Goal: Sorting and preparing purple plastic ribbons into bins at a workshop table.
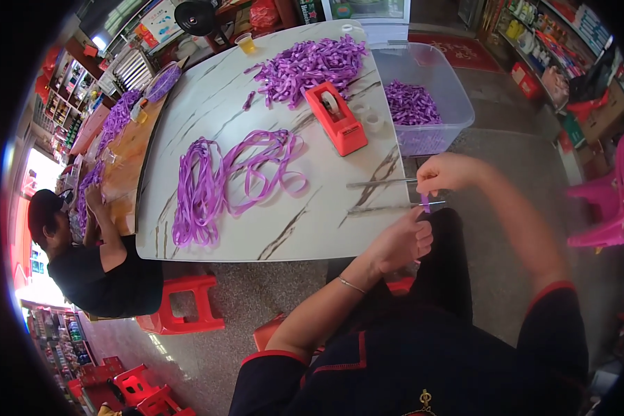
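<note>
Beyond the table's right edge, a short piece of purple ribbon (426, 202) stretches between my hands at the tip of the nearer metal rod (388, 209). My right hand (449, 173) pinches the ribbon's upper end, close to the end of the farther metal rod (378, 184). Just below, my left hand (400, 244) is closed with its thumb at the ribbon's lower end; the part inside its fingers is hidden. Both rods lie on the marble-patterned table (312, 232) and stick out past its edge. Long loops of purple ribbon (201, 191) rest left of my hands.
A red tape dispenser (335, 119) stands beside clear tape rolls (373, 123). Behind it are a heap of short purple ribbon pieces (319, 66) and a yellow-filled cup (245, 44). A plastic bin (457, 104) holds more pieces. At left, another person (93, 256) handles purple ribbon.
</note>
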A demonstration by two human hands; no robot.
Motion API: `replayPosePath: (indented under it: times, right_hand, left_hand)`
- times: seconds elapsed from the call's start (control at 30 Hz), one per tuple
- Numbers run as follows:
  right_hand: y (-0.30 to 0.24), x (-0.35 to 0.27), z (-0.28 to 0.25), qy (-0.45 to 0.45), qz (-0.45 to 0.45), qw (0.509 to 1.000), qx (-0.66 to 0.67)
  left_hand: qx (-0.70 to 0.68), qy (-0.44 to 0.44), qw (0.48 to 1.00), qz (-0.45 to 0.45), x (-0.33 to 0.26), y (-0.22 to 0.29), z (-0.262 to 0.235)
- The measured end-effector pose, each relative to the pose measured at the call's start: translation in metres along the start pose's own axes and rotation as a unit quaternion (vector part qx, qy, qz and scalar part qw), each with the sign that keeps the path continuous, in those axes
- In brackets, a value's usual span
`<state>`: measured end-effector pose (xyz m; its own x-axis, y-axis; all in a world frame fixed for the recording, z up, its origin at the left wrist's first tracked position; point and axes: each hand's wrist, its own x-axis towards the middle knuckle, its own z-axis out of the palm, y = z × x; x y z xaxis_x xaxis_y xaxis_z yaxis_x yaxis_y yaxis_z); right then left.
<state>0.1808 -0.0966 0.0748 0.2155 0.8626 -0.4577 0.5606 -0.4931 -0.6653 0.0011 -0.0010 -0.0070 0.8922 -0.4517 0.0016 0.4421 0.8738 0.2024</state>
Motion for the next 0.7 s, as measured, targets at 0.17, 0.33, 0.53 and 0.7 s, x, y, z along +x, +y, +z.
replayPosePath:
  times: [0.17,0.33,0.53,0.7]
  right_hand:
    - [-0.014,-0.003,0.003,0.032,0.068,0.987,-0.142]
    - [-0.017,-0.001,0.006,0.045,0.1,0.969,-0.222]
    - [-0.018,0.002,0.005,0.033,0.155,0.957,-0.244]
    - [-0.015,-0.002,0.012,0.098,0.155,0.934,-0.307]
  left_hand:
    - [0.023,0.011,1.0,-0.002,0.0,0.0,0.004]
    - [0.019,0.008,1.0,-0.001,-0.001,0.0,0.004]
    - [0.015,0.01,1.0,0.001,0.0,0.0,0.004]
    - [0.02,0.018,1.0,0.001,0.0,0.001,0.006]
